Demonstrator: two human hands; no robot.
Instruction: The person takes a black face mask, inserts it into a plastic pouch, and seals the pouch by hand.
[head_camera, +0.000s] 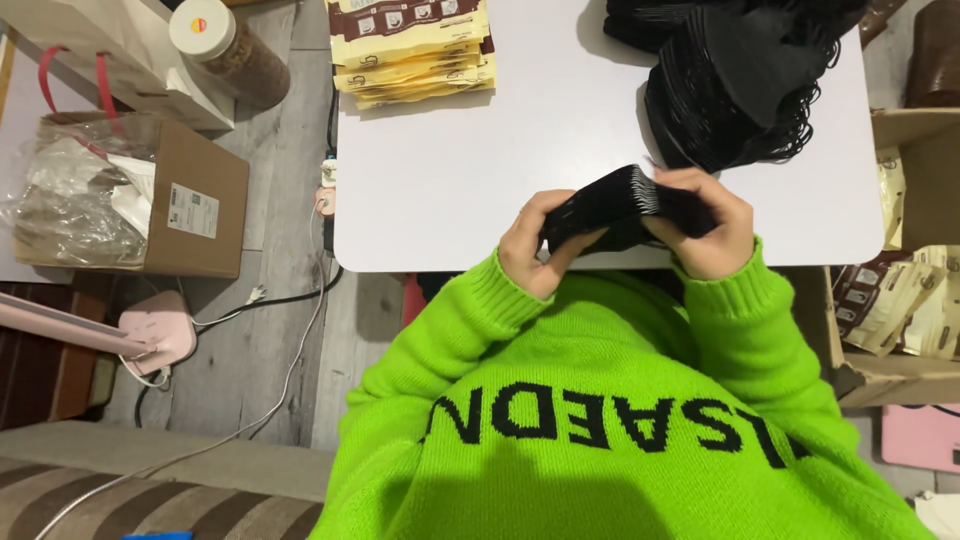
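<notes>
Both my left hand (535, 250) and right hand (710, 230) are clenched around a stack of black masks (622, 205), held at the near edge of the white bench (480, 170), in front of my chest.

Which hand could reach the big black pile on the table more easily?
Probably the right hand. It grips the end of the black bundle nearest the big black pile, which lies just beyond it. The left hand holds the other end, nearer the cream packets.
</notes>
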